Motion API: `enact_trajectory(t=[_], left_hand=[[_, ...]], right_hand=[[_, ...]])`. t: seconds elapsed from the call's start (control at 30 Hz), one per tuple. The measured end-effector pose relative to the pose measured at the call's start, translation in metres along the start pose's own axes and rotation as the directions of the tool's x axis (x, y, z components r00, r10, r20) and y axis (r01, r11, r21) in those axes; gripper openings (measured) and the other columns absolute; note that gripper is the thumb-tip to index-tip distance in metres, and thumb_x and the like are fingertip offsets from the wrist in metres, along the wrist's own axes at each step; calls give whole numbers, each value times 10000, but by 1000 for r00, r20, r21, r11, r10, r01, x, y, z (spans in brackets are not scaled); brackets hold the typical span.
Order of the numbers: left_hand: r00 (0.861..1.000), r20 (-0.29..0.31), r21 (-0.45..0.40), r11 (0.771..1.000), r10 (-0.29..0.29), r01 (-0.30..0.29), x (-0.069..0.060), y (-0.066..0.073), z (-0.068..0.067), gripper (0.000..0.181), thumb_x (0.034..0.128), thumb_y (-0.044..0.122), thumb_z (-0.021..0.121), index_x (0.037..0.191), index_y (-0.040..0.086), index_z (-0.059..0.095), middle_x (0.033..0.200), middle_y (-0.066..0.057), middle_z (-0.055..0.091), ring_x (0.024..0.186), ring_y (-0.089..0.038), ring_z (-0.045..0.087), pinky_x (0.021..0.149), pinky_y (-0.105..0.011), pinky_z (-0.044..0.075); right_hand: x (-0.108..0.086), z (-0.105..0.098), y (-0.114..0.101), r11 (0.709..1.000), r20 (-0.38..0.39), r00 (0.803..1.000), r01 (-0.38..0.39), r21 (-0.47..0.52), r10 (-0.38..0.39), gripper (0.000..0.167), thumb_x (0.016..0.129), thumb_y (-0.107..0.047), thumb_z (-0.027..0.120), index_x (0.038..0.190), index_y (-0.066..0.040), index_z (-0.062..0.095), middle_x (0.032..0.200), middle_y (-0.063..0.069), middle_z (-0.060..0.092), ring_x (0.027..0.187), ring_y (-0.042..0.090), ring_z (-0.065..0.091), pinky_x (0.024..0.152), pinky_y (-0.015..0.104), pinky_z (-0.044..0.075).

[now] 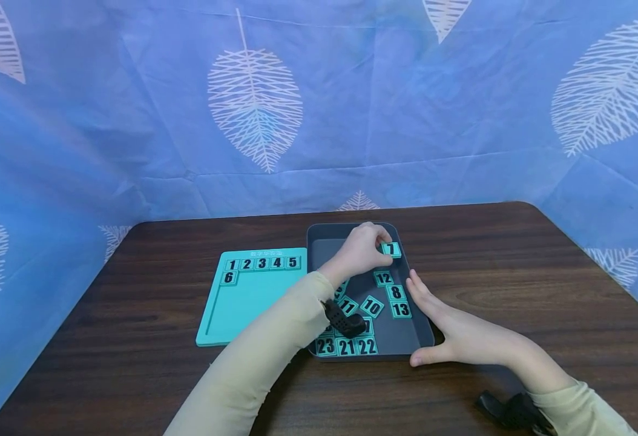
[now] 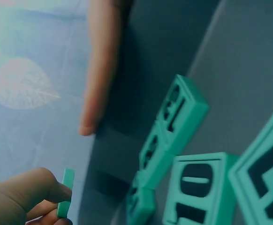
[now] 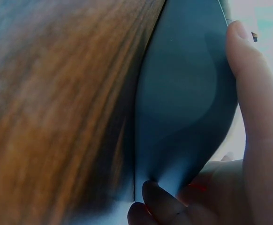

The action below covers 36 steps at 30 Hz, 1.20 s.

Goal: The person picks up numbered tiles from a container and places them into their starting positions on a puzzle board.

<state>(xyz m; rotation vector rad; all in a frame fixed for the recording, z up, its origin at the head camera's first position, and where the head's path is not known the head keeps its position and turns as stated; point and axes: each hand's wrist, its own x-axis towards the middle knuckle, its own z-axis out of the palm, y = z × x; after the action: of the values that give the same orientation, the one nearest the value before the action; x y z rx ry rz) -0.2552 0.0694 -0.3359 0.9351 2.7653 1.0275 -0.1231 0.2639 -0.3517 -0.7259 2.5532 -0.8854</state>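
Observation:
My left hand (image 1: 358,248) pinches a small teal number tile marked 7 (image 1: 391,249) between thumb and fingers, over the far right part of the dark grey tray (image 1: 397,340). The left wrist view shows that tile (image 2: 66,193) edge-on. My right hand (image 1: 463,333) lies along the tray's right side, fingers extended and thumb at the near corner; in the right wrist view, fingertips and thumb touch the tray's wall (image 3: 183,84). Left of the tray lies a teal board (image 1: 253,309), with tiles 1 to 5 in its top row and tile 6 (image 1: 229,278) below 1.
Loose tiles lie in the tray, among them 12 (image 1: 384,278), 8 (image 1: 396,293), 13 (image 1: 401,309), 10 (image 1: 372,306) and 22 (image 1: 367,346). My left forearm hides some others. The wooden table (image 1: 515,260) ends at a blue leaf-print cloth (image 1: 341,121).

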Motion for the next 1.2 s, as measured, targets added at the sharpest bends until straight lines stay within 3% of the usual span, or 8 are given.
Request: enact_trajectory(t=[0.3,0.63,0.8,1.03,1.2], left_hand=[[1000,-17,-49,998,25,-26,-16,5,-26,288,846,152,712,1120,79,656,1044,-21,564,913,-134,533,761,-203,459],[998,-14,-86,995,57,-58,-36,-11,-44,291,844,106,702,1124,50,650,1052,-60,565,977,-249,551,797,-241,457],[997,-31,-49,996,74,-75,-45,-21,-51,276,844,113,700,1110,52,655,1052,-60,571,939,-192,545,803,-234,461],[997,-59,-49,998,47,-50,-62,-34,-59,279,836,109,702,1109,65,663,1058,-48,574,929,-179,546,816,-262,472],[996,-87,-60,998,30,-36,-76,-43,-66,279,830,101,712,1103,64,669,1048,-46,577,955,-254,565,827,-336,489]], right_hand=[[0,0,-1,1000,-3,1000,1,-13,-1,1110,831,-494,683,1527,-87,-79,1563,114,-200,1409,414,95,986,578,354],[0,1,0,1000,-4,1000,-5,-15,5,1123,822,-509,685,1527,-113,-95,1563,71,-211,1416,399,74,986,570,355],[0,1,0,1000,-10,1000,-2,-18,1,1127,819,-512,687,1527,-113,-93,1564,68,-210,1416,400,77,983,569,360],[-1,1,0,999,-17,1000,8,-36,-8,1129,816,-518,685,1527,-112,-93,1565,87,-204,1414,395,100,978,554,375],[-1,1,0,1000,-12,1000,5,-23,-5,1126,820,-513,684,1526,-126,-102,1560,56,-223,1412,401,98,975,561,372]])
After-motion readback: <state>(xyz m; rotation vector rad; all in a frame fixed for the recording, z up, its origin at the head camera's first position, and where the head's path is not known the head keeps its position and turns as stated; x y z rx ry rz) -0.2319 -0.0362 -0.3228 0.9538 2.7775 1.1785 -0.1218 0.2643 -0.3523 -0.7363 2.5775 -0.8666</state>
